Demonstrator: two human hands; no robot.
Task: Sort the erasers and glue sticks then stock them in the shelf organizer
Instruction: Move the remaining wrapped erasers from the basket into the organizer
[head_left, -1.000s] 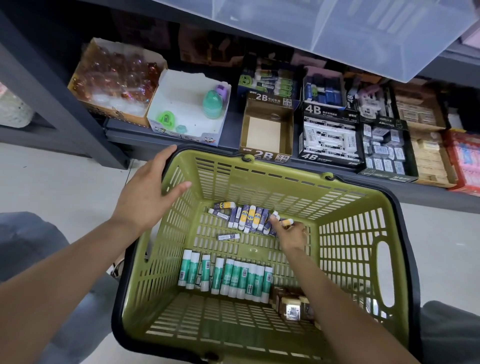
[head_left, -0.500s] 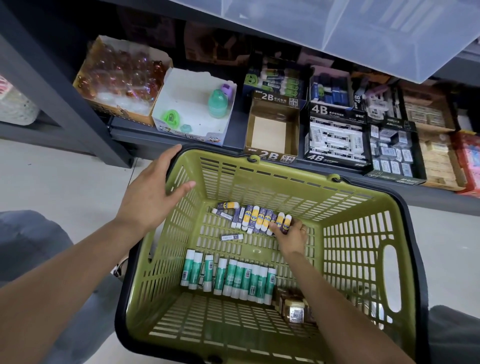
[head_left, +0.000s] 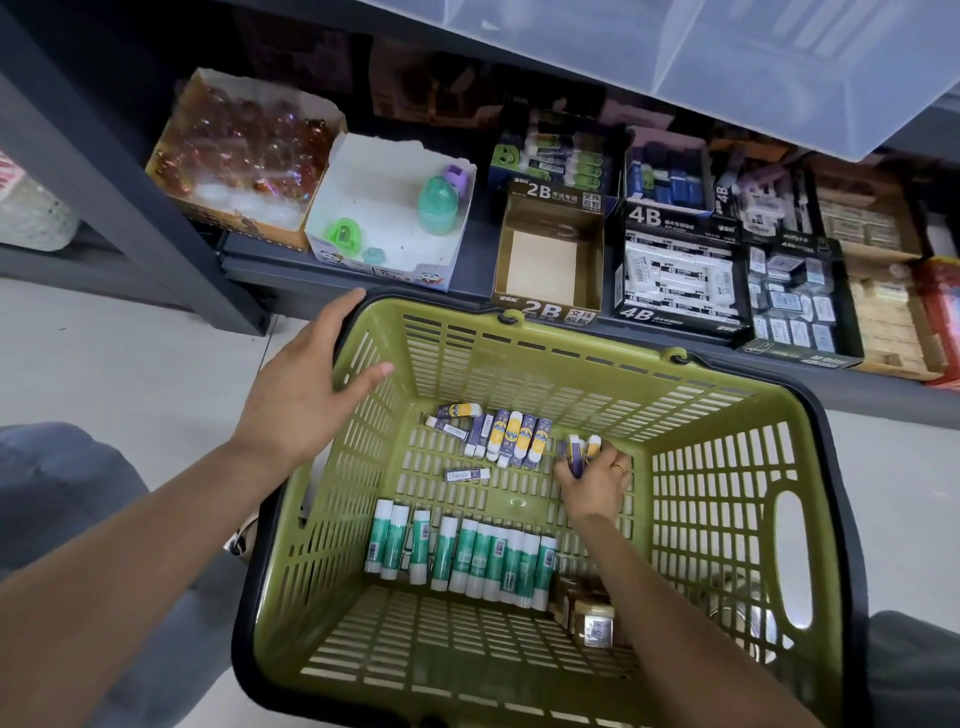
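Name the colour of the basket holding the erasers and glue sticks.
Olive green with a black rim, seen in the head view: basket.

Eraser labels (head_left: 511, 435) too small to read, shelf boxes (head_left: 935, 322) cut off right

Erasers (head_left: 511, 435) and glue sticks (head_left: 467, 558) rowed in basket (head_left: 727, 415)

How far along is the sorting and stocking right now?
Sorted: glue sticks and erasers lie in separate rows in the basket. In hand: right hand grips a few erasers; left hand holds the rim. Left: the 2B box sits empty.
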